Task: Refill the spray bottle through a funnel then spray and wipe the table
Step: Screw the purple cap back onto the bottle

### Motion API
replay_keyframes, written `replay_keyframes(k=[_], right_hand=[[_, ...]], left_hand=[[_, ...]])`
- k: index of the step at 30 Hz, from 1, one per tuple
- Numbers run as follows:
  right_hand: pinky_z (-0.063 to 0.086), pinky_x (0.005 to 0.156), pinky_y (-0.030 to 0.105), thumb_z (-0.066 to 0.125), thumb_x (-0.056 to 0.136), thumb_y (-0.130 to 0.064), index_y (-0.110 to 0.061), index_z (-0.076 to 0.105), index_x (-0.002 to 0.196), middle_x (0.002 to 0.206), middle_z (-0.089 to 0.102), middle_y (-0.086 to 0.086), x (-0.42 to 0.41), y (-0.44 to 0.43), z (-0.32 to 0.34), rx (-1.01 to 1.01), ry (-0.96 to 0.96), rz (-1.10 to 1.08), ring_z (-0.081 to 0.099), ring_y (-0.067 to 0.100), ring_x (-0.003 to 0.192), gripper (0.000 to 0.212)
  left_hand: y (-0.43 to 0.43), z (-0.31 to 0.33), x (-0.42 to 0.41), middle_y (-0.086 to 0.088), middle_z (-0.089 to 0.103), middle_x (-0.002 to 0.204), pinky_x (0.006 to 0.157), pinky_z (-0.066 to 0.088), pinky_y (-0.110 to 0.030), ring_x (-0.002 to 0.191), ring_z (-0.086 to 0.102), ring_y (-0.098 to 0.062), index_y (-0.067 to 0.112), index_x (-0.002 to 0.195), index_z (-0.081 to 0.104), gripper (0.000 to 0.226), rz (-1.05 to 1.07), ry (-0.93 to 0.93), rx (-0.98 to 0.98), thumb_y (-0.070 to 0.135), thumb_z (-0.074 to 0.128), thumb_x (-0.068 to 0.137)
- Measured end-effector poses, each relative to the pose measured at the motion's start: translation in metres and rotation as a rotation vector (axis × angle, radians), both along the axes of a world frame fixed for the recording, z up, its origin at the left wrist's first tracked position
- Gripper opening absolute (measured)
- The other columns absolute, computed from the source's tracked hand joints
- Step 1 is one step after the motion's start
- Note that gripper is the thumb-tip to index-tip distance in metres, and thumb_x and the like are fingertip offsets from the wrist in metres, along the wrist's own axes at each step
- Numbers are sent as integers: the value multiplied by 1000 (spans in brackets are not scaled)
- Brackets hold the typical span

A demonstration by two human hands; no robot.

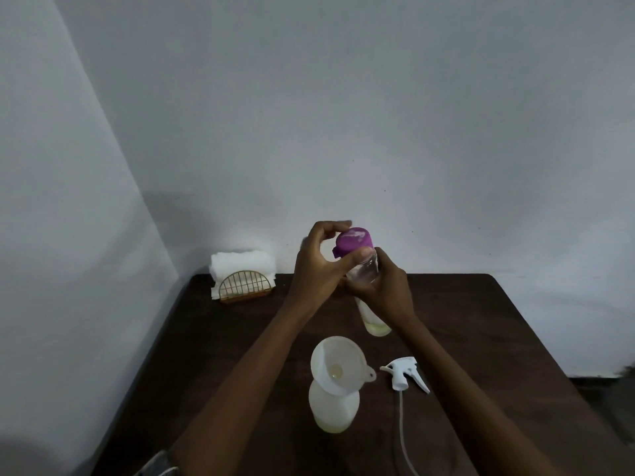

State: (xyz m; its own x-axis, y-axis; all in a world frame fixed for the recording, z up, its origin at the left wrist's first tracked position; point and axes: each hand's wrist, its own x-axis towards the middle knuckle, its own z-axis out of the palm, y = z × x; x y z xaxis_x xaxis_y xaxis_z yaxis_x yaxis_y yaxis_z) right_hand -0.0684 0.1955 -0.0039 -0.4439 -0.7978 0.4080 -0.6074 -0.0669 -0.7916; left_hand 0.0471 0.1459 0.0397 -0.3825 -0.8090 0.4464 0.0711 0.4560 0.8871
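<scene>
**While gripped two-handed over the table (pixel 481 321): clear bottle (pixel 366 267), purple cap (pixel 354 240) on**

Head view: left hand (pixel 319 269) curled round the cap; right hand (pixel 385 293) wrapped round the tilted bottle's body; nearer, spray bottle (pixel 333 410) upright on the table, white funnel (pixel 335 362) seated in its neck; trigger head (pixel 402 372) lying just right; napkin holder (pixel 244 286) at far-left corner.
</scene>
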Motion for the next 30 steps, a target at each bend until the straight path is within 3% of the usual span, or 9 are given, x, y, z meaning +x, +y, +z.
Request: replay_keyframes(k=[4,9,13,15,18,20,23,30], right_hand=[[55,67,40,80,68,-32,-12,57,105,90,68,3,1,-2,1,-13,3,-9,63,16,77,48],[56,69,42,79,67,-35,-14,57,101,87,68,2,6,-7,-1,-19,-22,-6,64,16,76,46],[53,65,27,76,72,-30,-14,56,106,85,67,-1,11,-9,2,0,-8,19,64,12,76,43],[49,63,19,76,73,-27,-12,56,108,84,64,-3,14,-10,2,-7,0,22,63,12,76,43],[54,69,28,77,72,-30,-15,54,108,86,63,-4,15,-10,2,-32,-17,28,64,13,79,45],[55,69,33,77,71,-33,-17,54,106,87,65,-3,16,-10,3,-45,-17,25,64,15,79,45],[56,68,37,76,70,-38,-16,54,99,86,65,0,18,-12,5,-72,-14,16,64,17,77,42],[56,70,44,78,69,-30,-10,55,101,84,66,3,18,-18,5,-67,-71,24,64,19,74,44]], left_hand=[[-10,0,8,5,46,113,79,34,2,110,46,-16,27,107,64,36,65,-120,-82,29,75,73],[-3,4,7,2,58,113,84,40,-5,107,52,-13,15,113,64,45,77,-152,-228,39,55,76],[1,12,1,8,62,113,84,47,-11,104,56,-10,22,103,56,39,19,-133,-180,42,66,71],[1,13,-2,8,61,112,82,49,-12,102,57,-10,21,99,52,38,-2,-116,-155,32,74,71],[-4,13,-1,5,59,111,85,51,-16,104,56,-12,15,104,54,40,22,-101,-165,19,78,71],[-9,12,2,0,55,115,85,49,-17,108,53,-15,11,109,57,50,98,-115,-223,28,78,67],[-12,11,7,0,48,119,80,43,-4,110,48,-16,16,110,62,52,167,-149,-248,38,75,65],[-3,13,8,-4,53,125,84,39,-1,110,49,-6,10,117,60,43,11,-117,-171,24,58,76]])
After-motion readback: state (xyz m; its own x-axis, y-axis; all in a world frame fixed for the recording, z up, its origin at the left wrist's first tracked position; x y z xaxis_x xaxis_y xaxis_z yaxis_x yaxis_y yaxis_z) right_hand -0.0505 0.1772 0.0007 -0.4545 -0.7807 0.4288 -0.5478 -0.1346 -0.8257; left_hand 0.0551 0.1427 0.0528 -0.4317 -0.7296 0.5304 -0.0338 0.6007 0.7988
